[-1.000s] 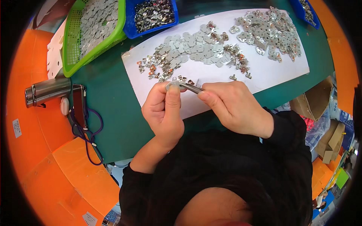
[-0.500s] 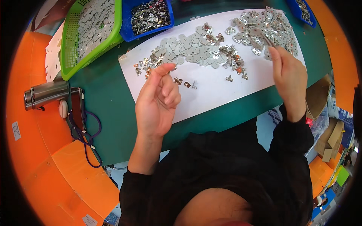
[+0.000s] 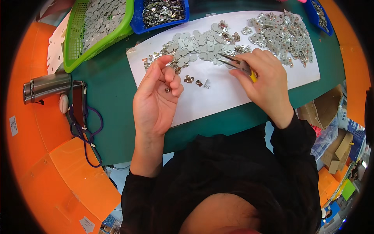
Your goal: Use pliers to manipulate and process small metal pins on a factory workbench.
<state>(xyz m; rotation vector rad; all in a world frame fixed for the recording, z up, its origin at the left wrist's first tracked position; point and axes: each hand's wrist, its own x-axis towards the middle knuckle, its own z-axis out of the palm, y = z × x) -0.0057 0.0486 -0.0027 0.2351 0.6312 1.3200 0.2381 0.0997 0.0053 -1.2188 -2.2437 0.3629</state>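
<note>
My left hand (image 3: 155, 97) is turned palm up, its fingers curled in, above the left part of a white sheet (image 3: 226, 93). A small brownish metal part (image 3: 167, 89) shows in that palm, by the curled lower fingers. My right hand (image 3: 265, 80) grips needle-nose pliers (image 3: 237, 64) with a yellow handle. The jaws are spread and point left, over the edge of a pile of flat grey metal plates (image 3: 202, 45). No part shows between the jaws. Just right of my left hand lie some small metal pieces (image 3: 189, 79) and a little coil spring (image 3: 207, 84).
Assembled-looking metal pieces (image 3: 280, 37) are heaped at the sheet's far right. Behind stand a green basket (image 3: 74, 58) of grey plates and a blue tray (image 3: 137, 25) of small parts. Another blue tray (image 3: 325, 29) is far right. A steel flask (image 3: 50, 86) and phone (image 3: 79, 105) lie left.
My right hand has come left from the right-hand heap to the middle plates, and the pliers now show plainly with jaws spread. A small metal part has become visible in my left palm.
</note>
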